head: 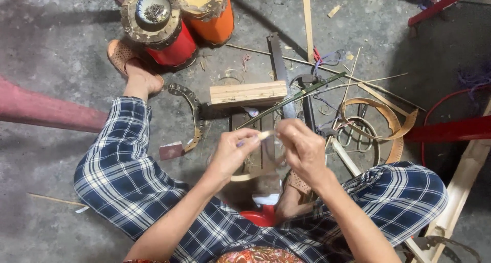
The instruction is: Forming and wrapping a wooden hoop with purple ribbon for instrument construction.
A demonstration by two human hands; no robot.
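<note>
My left hand [232,153] and my right hand [303,148] meet in front of me, both pinching a thin pale bamboo strip [265,135] between their fingertips. The strip curves down and loops back under my left hand [249,176]. I sit low over a concrete floor, my legs in blue checked trousers [123,171] spread to either side. A wooden block [248,93] lies on the floor just beyond my hands.
A hand saw [279,63], a green bamboo strip [302,94], thin sticks and coiled bamboo bands [381,121] lie ahead. A red drum [161,30] and an orange drum [209,9] stand at the back. Red bars [450,130] lie at right.
</note>
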